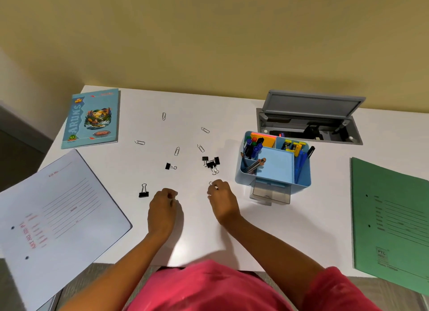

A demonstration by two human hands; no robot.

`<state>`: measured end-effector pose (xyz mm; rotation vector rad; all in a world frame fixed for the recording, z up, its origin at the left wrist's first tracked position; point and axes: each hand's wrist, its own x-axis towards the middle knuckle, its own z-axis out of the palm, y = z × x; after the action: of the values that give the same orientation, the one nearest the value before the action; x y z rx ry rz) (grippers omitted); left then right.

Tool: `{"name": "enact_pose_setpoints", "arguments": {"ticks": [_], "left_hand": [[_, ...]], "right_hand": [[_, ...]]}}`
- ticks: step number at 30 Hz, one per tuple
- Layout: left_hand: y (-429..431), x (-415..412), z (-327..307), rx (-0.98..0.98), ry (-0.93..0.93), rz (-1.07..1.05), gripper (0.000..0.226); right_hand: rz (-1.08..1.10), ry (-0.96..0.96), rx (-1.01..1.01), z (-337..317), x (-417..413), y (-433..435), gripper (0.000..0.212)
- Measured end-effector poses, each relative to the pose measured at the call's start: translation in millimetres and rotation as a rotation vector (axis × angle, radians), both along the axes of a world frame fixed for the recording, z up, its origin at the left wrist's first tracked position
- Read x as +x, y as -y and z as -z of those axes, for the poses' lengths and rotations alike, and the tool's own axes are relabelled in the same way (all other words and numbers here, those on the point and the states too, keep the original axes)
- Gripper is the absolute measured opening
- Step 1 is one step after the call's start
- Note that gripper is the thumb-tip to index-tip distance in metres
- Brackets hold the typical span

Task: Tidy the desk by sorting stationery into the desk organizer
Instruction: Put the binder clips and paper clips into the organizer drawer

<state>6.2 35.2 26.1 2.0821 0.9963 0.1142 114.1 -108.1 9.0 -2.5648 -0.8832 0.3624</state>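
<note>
A light blue desk organizer stands right of centre, filled with pens, pencils and sticky notes; its clear bottom drawer is pulled out. My right hand is curled just left of the drawer, its fingertips pinching a small binder clip whose wire loops stick out. My left hand rests curled on the desk; whether it holds anything is hidden. Loose black binder clips lie singly and in a cluster. Several silver paper clips are scattered further back.
A white file folder overhangs the desk's left edge, and a green folder lies at the right. A blue notebook sits at the back left. An open grey cable hatch is set into the desk behind the organizer.
</note>
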Motion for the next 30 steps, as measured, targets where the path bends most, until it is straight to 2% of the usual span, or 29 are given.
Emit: {"name": "enact_pose_setpoints", "arguments": {"ticks": [5,10,14,17,21,26,30], "left_hand": [[-2,-7,1,0.008,0.006,-0.008,0.024],[-8,-10,-2,0.062,0.006,-0.042,0.019],[-18,-14,-7,0.48,-0.127,0.066,0.021],[-23,-14,-10,0.585,-0.163,0.068,0.038],[-25,-10,-8,0.522,-0.251,-0.06,0.053],[-30,-1,-3,0.312,-0.394,-0.257,0.075],[-35,3,1,0.266,-0.417,-0.287,0.078]], "right_hand": [[0.029,0.066,0.012,1,0,12,0.019],[-0.004,0.214,0.235,-37,-3,36,0.026],[0.12,0.349,0.36,-61,0,73,0.016],[0.18,0.418,0.375,-67,7,101,0.011],[0.259,0.417,0.391,-66,18,123,0.008],[0.283,0.356,0.403,-57,24,129,0.016],[0.324,0.341,0.428,-55,24,127,0.016]]}}
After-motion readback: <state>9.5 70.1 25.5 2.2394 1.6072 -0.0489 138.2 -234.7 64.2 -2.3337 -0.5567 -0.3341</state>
